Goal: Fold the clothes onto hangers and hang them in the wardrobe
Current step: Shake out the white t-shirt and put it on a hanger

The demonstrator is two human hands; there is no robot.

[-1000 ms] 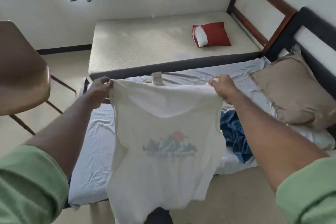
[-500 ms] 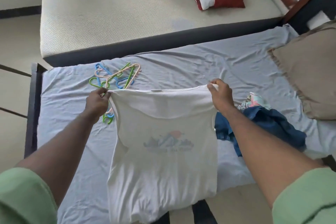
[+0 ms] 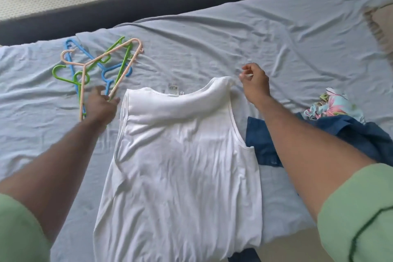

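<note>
Two hands are out in front of you over the bed. Your left hand reaches out beside the shirt's left shoulder, blurred, with its fingertips at the lower bar of the peach hanger; whether they grip that bar or only touch it, you cannot tell. Your right hand hovers just past the shirt's right shoulder, fingers loosely curled, thumb and forefinger close together, with nothing between them and a small gap to the cloth.

Between your two hands lies the white sleeveless shirt, spread flat on the bed, neck away from you, its label showing at the collar and its hem running off the near edge of the mattress.

Beyond your left hand sits the tangle of hangers: the peach one on top, green hangers and blue hangers crossed beneath it.

Under your right forearm lies a dark blue garment, touching the shirt's right side, and just past it, further right, a crumpled floral garment.

All of it rests on the wrinkled pale blue sheet. Your green sleeves are rolled back on both arms. Far beyond your hands runs a dark mattress edge.
</note>
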